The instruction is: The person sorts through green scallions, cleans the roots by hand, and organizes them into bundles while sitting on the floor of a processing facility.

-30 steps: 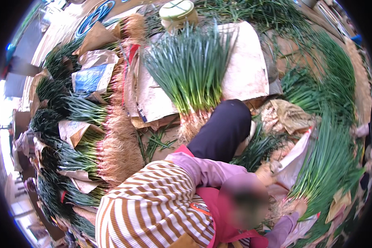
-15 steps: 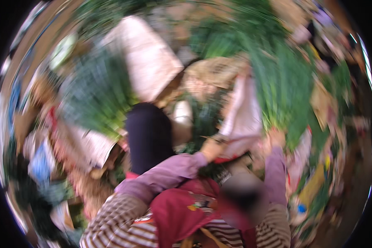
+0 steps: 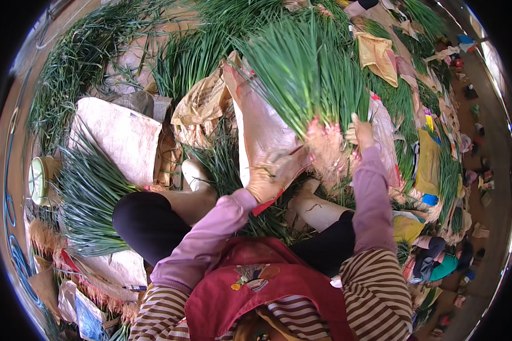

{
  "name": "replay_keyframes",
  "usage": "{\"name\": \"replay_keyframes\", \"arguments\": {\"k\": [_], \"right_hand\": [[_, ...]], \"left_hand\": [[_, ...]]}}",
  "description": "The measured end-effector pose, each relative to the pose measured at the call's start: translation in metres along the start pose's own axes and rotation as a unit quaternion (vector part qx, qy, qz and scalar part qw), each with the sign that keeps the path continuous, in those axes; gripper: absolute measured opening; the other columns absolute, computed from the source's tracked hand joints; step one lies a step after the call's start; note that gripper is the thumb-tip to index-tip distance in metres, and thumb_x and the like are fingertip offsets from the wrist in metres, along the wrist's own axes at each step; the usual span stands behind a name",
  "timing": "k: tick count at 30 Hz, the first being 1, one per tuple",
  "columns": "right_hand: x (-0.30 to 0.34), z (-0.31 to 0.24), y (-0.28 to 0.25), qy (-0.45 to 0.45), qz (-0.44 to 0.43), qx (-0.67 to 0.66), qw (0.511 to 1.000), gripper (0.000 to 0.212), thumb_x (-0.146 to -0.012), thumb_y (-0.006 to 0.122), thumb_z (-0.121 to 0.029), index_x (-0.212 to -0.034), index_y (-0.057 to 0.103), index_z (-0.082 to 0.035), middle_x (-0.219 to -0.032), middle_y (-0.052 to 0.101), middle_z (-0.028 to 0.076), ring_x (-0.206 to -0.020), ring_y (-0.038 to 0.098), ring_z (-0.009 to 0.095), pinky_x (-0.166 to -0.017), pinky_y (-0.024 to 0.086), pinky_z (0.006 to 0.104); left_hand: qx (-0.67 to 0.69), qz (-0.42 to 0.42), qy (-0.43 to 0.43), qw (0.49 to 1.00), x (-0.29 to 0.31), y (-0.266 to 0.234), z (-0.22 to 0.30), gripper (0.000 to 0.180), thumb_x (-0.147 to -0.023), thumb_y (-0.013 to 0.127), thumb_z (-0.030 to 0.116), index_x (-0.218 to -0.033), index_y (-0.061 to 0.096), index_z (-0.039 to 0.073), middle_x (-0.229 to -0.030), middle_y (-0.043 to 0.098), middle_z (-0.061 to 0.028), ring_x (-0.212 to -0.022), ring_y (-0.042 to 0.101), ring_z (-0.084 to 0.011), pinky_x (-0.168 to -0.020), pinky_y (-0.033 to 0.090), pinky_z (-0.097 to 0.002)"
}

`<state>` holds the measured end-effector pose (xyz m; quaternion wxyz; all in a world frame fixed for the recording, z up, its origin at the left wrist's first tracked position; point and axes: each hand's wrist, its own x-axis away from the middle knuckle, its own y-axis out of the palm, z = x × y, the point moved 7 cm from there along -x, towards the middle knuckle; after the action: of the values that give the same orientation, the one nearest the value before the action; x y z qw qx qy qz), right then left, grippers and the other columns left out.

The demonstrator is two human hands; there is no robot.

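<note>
A big fan of green onions, leaves pointing away from me, lies across a whitish sack between my knees. Its reddish bulbs and tan, hairy roots face me. At the right edge of this bundle, my right hand has its fingers closed around a few stems. My left hand is over the sack's near end, left of the roots. Some thin tan strands show by its fingertips, which are blurred, so its grip is unclear.
More green onions lie by my left knee, beside a pale sack. A green-lidded container stands at the far left. Loose leaves cover the back left. Yellowish bags and further bundles line the right.
The view has turned and sharpened. The onion fan now appears nearer the middle, lying on the sack. My left hand appears further left, and my right hand beside the bundle rather than at its base.
</note>
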<state>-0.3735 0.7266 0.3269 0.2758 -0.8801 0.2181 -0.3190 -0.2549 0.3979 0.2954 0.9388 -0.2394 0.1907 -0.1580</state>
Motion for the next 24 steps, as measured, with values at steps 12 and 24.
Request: {"name": "replay_keyframes", "arguments": {"k": [12, 24], "right_hand": [[0.095, -0.019, 0.013, -0.400, 0.057, -0.042, 0.914, 0.022, -0.088, 0.047, -0.002, -0.107, 0.058, 0.001, -0.087, 0.061, 0.004, -0.074, 0.054, 0.008, -0.066, 0.043, 0.0199], [0.060, 0.033, 0.301, -0.143, -0.328, -0.016, 0.934, 0.040, -0.086, 0.058, -0.036, -0.074, 0.063, 0.002, -0.066, 0.062, 0.013, -0.061, 0.061, 0.020, -0.053, 0.046, 0.0304]], "left_hand": [[-0.063, -0.163, -0.426, 0.888, 0.105, 0.031, -0.199, 0.049, -0.075, 0.049, 0.044, -0.110, 0.060, 0.011, -0.114, 0.058, -0.0164, -0.108, 0.055, -0.0317, -0.094, 0.041, -0.0375], [0.257, 0.143, -0.310, 0.904, 0.102, -0.033, -0.113, 0.034, -0.079, 0.060, 0.008, -0.112, 0.053, 0.002, -0.111, 0.058, -0.0109, -0.102, 0.058, -0.0203, -0.089, 0.045, -0.0303]]}}
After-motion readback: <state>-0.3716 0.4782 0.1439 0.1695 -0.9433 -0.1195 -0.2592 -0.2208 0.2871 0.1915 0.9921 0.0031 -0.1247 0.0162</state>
